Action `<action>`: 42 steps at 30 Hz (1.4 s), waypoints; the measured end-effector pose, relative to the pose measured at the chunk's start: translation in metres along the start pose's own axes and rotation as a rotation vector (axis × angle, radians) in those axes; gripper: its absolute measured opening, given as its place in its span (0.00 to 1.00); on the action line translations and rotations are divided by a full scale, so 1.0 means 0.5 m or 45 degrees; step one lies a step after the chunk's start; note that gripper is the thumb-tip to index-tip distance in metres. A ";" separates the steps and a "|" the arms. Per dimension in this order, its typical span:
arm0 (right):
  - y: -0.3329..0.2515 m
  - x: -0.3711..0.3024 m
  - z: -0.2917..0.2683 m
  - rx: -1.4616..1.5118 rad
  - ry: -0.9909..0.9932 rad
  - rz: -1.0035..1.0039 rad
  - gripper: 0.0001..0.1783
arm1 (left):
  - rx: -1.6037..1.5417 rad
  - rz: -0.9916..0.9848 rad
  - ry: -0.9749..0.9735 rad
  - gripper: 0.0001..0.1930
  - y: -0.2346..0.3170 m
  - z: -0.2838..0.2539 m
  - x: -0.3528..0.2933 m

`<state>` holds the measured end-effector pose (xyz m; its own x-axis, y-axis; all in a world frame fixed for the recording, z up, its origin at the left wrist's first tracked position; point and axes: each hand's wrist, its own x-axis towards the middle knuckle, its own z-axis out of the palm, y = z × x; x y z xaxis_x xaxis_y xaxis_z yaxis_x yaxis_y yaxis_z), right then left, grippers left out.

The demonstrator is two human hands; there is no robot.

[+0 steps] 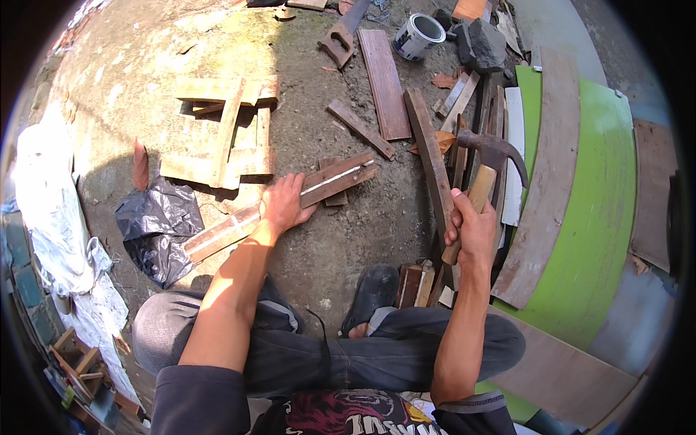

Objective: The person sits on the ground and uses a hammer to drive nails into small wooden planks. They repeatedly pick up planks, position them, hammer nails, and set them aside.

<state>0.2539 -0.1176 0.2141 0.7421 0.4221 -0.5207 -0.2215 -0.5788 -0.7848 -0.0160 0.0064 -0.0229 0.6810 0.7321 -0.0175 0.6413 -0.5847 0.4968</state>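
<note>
Left hand (284, 203) on batten (330, 183); right hand (473, 225) on hammer (483, 177).
Batten: 9 o'clock from view centre, white-lined, crossing a short wood block (335, 199); left grip clasped over it. Hammer: between 2 and 3 o'clock, raised off the ground (312, 250); right grip clenched around it. Wooden frame (228, 132): 10 o'clock. Metal can (415, 45): 1 o'clock.

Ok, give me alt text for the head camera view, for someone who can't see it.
A person's right hand grips a hammer while the left hand holds a wooden plank. On the ground beyond are a wooden frame, a saw and an open can.
</note>
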 end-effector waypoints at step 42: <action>0.235 -0.083 0.210 -0.846 -0.581 0.305 0.20 | -0.053 -0.060 -0.074 0.38 -0.012 0.012 -0.009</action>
<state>0.1308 -0.1299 0.1084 0.3623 0.3933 -0.8450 0.1837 -0.9189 -0.3490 -0.0208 0.0046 -0.0308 0.6705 0.7362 -0.0918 0.6588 -0.5340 0.5299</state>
